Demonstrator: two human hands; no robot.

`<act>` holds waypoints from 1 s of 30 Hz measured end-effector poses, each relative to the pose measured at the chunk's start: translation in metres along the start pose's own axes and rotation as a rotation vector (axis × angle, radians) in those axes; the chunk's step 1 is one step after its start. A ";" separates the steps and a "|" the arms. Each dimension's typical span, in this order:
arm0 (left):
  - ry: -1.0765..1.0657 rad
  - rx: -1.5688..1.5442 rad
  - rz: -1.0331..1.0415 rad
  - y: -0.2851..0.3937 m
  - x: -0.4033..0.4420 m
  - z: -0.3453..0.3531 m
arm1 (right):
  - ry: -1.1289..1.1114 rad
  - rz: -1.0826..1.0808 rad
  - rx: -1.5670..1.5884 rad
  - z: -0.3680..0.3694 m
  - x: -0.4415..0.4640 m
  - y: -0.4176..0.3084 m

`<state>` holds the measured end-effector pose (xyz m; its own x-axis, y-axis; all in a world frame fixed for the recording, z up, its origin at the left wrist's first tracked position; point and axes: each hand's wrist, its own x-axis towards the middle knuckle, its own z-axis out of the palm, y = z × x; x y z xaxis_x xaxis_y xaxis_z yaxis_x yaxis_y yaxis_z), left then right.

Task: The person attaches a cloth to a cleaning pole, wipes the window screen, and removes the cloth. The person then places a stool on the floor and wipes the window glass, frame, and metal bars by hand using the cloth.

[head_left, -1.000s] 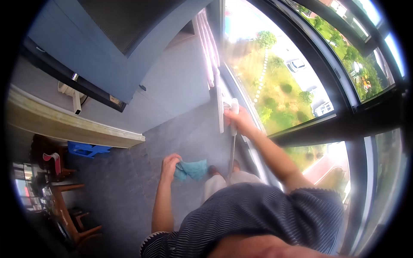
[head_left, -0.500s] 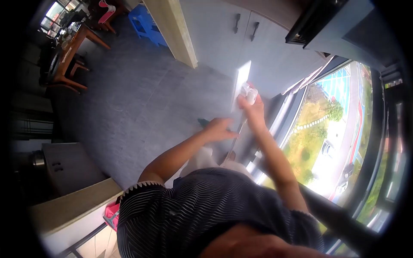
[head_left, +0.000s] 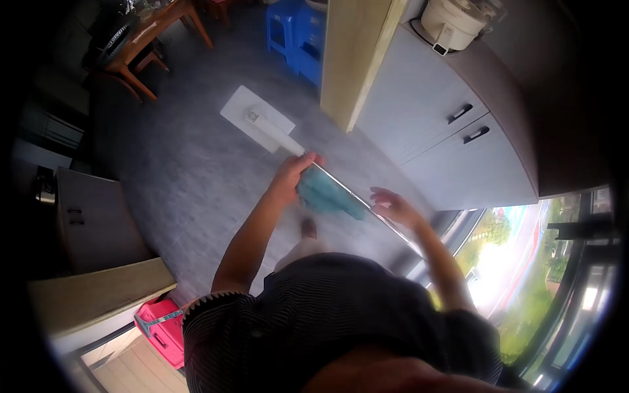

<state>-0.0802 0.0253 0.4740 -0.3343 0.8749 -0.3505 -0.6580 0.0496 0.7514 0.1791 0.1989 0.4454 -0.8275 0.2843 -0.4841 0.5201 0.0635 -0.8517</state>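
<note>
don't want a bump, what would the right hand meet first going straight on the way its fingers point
The right hand would likely meet the pole first, though depth is unclear.

Grey floor: blue stool, wooden table standing on it.

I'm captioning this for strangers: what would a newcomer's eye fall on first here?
Probably the white mop, its flat head pale against the grey floor above centre, with the left hand gripping it and a teal cloth hanging at that hand. Next, likely the glaring window at lower right and the bright pink box at lower left.
</note>
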 end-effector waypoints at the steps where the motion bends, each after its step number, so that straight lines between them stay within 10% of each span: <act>1: 0.032 -0.034 0.046 0.016 0.002 -0.025 | -0.093 0.082 0.232 0.001 -0.002 0.003; 13: 0.282 -0.249 0.128 0.087 0.084 -0.197 | -0.424 0.551 0.205 -0.024 0.018 -0.068; 30: 0.495 0.105 -0.073 0.213 0.283 -0.326 | 0.194 0.341 0.143 -0.090 0.416 -0.166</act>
<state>-0.5346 0.1264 0.3525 -0.5865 0.5354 -0.6078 -0.6284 0.1727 0.7585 -0.2327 0.3924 0.4029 -0.5506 0.4416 -0.7084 0.7117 -0.1952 -0.6748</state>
